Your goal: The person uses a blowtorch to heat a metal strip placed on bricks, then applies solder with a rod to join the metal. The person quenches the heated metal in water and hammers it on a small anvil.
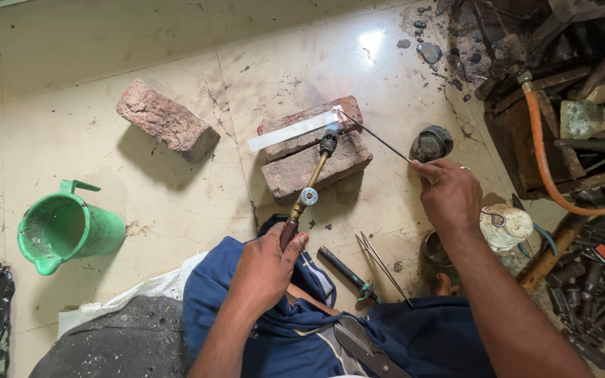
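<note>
Gripping brass torch (307, 190), thin wire rod (376, 135)

A green jug (64, 227) is seen near the floor's left edge; a loose brick (166, 119) lies farther up.

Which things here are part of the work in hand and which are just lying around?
In use: torch in left hand; thin rod in right hand; metal strip; stacked bricks.
Lying about: green jug; loose brick; floor tools.
</note>
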